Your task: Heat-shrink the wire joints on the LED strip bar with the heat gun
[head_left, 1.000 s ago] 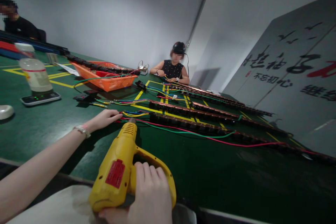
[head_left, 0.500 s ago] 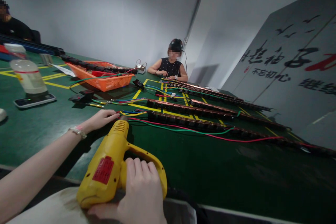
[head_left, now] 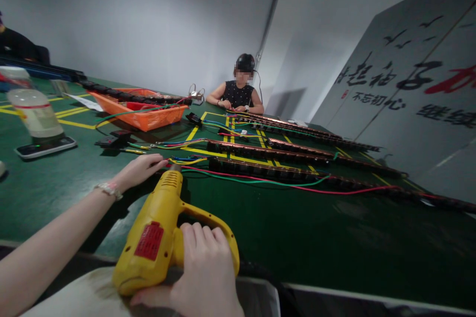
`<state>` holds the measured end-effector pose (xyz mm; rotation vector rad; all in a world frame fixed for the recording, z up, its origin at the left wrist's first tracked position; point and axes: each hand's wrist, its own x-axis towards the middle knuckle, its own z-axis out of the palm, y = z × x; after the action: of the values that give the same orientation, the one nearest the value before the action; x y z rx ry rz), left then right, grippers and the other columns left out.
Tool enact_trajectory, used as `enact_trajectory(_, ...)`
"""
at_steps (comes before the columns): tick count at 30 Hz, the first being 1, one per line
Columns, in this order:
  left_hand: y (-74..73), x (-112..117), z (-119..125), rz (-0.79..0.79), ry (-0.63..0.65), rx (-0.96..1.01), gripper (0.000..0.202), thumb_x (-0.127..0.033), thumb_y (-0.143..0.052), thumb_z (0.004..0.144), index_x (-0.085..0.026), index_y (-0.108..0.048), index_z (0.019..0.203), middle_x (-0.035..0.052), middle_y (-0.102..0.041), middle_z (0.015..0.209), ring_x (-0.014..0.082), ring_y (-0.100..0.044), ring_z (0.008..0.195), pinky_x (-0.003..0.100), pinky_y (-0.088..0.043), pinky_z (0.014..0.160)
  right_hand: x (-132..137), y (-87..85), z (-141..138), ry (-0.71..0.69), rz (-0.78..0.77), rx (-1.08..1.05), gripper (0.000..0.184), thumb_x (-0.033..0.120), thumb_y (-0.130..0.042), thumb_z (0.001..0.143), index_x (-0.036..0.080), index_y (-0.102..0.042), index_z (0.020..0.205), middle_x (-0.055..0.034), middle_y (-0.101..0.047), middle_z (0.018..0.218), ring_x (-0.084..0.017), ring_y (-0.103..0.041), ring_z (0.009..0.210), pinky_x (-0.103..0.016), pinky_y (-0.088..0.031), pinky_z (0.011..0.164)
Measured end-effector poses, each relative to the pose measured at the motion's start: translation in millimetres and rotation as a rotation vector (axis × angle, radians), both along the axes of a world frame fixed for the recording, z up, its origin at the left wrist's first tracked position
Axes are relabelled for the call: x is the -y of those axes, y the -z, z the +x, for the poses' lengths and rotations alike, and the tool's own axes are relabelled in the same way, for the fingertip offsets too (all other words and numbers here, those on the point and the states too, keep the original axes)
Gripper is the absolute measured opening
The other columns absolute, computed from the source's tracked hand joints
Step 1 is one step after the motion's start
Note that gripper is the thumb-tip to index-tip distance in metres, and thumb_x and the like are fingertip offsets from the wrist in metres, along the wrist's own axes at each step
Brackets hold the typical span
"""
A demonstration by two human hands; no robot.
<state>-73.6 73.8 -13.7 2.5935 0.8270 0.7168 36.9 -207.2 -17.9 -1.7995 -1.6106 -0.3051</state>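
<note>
A yellow heat gun [head_left: 158,237] with a red label is gripped by its handle in my right hand [head_left: 208,267]. Its metal nozzle points away from me, close to a bundle of coloured wires [head_left: 189,160]. Pinched at the left end of that bundle are the fingers of my left hand [head_left: 143,167]; a bit of red shows at the fingertips. Blue and yellow wires run from there to a long dark strip with copper-coloured edging [head_left: 260,169]. A red wire and a green wire [head_left: 256,182] lie along its near side.
An orange basket [head_left: 145,120] holds another dark strip. Left of it stand a bottle [head_left: 35,114] and a phone [head_left: 46,147]. More long strips [head_left: 305,131] lie across the green table [head_left: 297,237]. A co-worker [head_left: 240,89] sits at the far side; another person [head_left: 18,44] is at far left.
The view has shifted slightly, so most things sit a little further left. Both hands keep their hold, and the heat gun's nozzle stays beside the wires.
</note>
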Motion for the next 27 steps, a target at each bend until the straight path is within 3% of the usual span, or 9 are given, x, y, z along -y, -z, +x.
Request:
enact_trajectory(4,-3.5,2.2,-1.3,0.065,-0.004,-0.011,0.042,-0.052,-0.036,0.090,-0.019,-0.045,0.065,-0.0024,-0.046,0.062,0.0131,-0.044,0.060,0.024,-0.031,0.058,-0.2,-2.3,2.0,-0.003,0.008,-0.004,0.085,0.096,-0.045,0.044,0.023,-0.058,0.084,0.0010,-0.060,0.074,-0.019,-0.058,0.066,-0.037,-0.045,0.064)
enact_trajectory(9,-4.2,1.2,-1.8,0.101,-0.011,-0.026,0.042,-0.052,-0.034,0.090,-0.020,-0.044,0.066,-0.0021,-0.046,0.063,0.0134,-0.044,0.061,0.024,-0.031,0.059,8.6,-6.0,16.4,-0.037,-0.061,-0.058,0.085,0.094,-0.052,0.040,0.023,-0.060,0.088,0.0009,-0.063,0.080,-0.021,-0.061,0.075,-0.036,-0.046,0.074)
enact_trajectory(15,-3.3,-1.0,-2.7,0.108,-0.010,-0.057,0.044,-0.055,-0.033,0.090,-0.020,-0.043,0.065,-0.0017,-0.048,0.063,0.0139,-0.047,0.061,0.024,-0.032,0.059,23.4,-7.3,35.1,-0.031,-0.050,-0.068,0.087,0.095,-0.046,0.047,0.024,-0.062,0.094,-0.0008,-0.067,0.087,-0.022,-0.063,0.080,-0.036,-0.044,0.079)
enact_trajectory(27,-6.8,5.8,0.6,0.128,-0.075,-0.060,0.042,-0.055,-0.031,0.091,-0.021,-0.044,0.069,-0.0004,-0.053,0.070,0.0147,-0.051,0.064,0.024,-0.033,0.059,60.3,-18.2,74.3,0.082,-0.088,0.088,0.087,0.086,-0.063,0.043,0.018,-0.065,0.097,-0.0027,-0.070,0.089,-0.023,-0.065,0.076,-0.036,-0.044,0.072)
